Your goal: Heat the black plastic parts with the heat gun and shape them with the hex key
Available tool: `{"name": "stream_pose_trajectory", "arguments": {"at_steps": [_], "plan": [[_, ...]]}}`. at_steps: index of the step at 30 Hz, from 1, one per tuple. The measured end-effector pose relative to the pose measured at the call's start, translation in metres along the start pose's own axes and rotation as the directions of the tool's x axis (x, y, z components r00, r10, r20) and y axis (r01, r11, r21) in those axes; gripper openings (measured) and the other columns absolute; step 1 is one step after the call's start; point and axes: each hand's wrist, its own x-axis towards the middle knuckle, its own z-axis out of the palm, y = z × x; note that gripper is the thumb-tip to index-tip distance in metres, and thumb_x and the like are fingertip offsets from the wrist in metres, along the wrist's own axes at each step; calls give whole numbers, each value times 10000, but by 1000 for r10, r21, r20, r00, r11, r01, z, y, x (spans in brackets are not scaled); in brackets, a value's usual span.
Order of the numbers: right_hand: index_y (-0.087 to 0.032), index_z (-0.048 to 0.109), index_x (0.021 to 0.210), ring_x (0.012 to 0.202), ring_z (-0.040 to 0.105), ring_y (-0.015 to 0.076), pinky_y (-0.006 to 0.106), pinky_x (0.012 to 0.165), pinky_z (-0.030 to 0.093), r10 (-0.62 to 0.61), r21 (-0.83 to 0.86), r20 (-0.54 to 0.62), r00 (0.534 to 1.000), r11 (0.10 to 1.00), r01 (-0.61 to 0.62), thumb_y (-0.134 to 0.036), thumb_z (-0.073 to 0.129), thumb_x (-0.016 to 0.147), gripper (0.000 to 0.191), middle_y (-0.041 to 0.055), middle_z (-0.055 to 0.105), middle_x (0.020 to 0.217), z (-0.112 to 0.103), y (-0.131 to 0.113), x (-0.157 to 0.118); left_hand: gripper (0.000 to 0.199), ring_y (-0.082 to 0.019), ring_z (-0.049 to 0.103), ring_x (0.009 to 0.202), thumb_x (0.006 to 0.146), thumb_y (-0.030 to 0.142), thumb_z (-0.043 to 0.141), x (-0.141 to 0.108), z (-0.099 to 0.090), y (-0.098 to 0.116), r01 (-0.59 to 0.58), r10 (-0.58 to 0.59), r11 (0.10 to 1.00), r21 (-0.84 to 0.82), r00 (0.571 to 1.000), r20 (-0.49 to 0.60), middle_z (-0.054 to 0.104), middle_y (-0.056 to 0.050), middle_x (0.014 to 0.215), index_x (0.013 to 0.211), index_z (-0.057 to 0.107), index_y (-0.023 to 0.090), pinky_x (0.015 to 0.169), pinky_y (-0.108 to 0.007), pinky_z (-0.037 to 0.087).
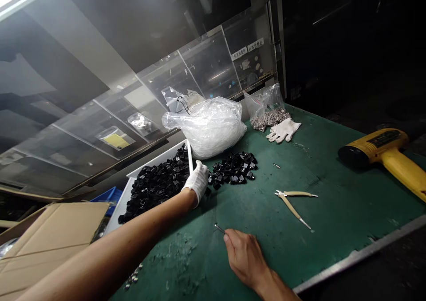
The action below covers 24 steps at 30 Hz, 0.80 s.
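Observation:
My left hand, in a white glove, is closed beside the right rim of a white tray. Its fingertips are partly hidden, and what they hold, if anything, does not show. Small black plastic parts heap up inside the tray. Just right of the glove lies a loose pile of similar black parts on the green mat. Bare, my right hand is closed on a thin metal rod, whose tip points up and left above the mat.
Cutting pliers lie spread on the green tabletop. A yellow heat gun rests at the right. Behind stand a bulging clear plastic bag, a bag of metal pieces and a white glove. A cardboard box is at left.

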Motion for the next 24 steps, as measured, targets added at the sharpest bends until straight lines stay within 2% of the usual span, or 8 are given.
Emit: {"name": "stream_pose_trajectory", "arguments": {"at_steps": [10, 13, 16, 19, 21, 24], "plan": [[-222, 607, 839, 637, 694, 177, 291, 559, 317, 1, 35, -36, 999, 999, 0, -195, 408, 1010, 263, 21, 734, 746, 0, 1, 0, 422, -383, 457, 1293, 804, 75, 495, -1, 4, 13, 0, -2, 999, 39, 999, 55, 690, -201, 1121, 1095, 772, 204, 1156, -598, 164], [-221, 621, 853, 644, 700, 178, 279, 569, 340, 0, 60, -59, 998, 998, 3, -195, 410, 1009, 264, 24, 739, 752, 1, 1, 0, 397, -387, 494, 1227, 838, 98, 462, -6, 7, 19, 9, -14, 998, 61, 997, 71, 699, -200, 1066, 1056, 776, 209, 1094, -611, 236], [-221, 627, 843, 646, 705, 181, 266, 580, 371, 3, 91, -93, 996, 996, 5, -211, 404, 1016, 282, 23, 734, 734, -1, 1, 1, 371, -393, 553, 1112, 868, 94, 427, -14, 6, 25, 29, -34, 997, 71, 997, 76, 695, -232, 971, 969, 781, 146, 986, -595, 330], [-220, 637, 863, 658, 713, 179, 249, 608, 421, 25, 123, -144, 989, 992, -8, -232, 372, 1038, 317, 23, 729, 728, -5, 2, 1, 386, -378, 591, 1011, 878, 59, 381, -23, -6, 28, 66, -71, 995, 73, 995, 65, 687, -259, 916, 913, 765, 74, 902, -566, 378], [-214, 649, 931, 716, 729, 180, 236, 651, 458, 62, 137, -193, 979, 990, -36, -238, 328, 1058, 347, 41, 746, 790, -8, 3, 2, 390, -367, 608, 952, 885, 53, 360, -32, -19, 27, 102, -106, 993, 63, 993, 52, 678, -271, 892, 900, 749, 36, 848, -547, 402], [-196, 661, 1049, 808, 742, 190, 237, 690, 485, 133, 132, -263, 956, 986, -100, -241, 283, 1078, 382, 81, 766, 897, -14, 7, 2, 352, -335, 631, 876, 897, 84, 385, -58, -38, 21, 134, -135, 991, 19, 990, 27, 680, -241, 889, 911, 736, 56, 786, -505, 437]]}}
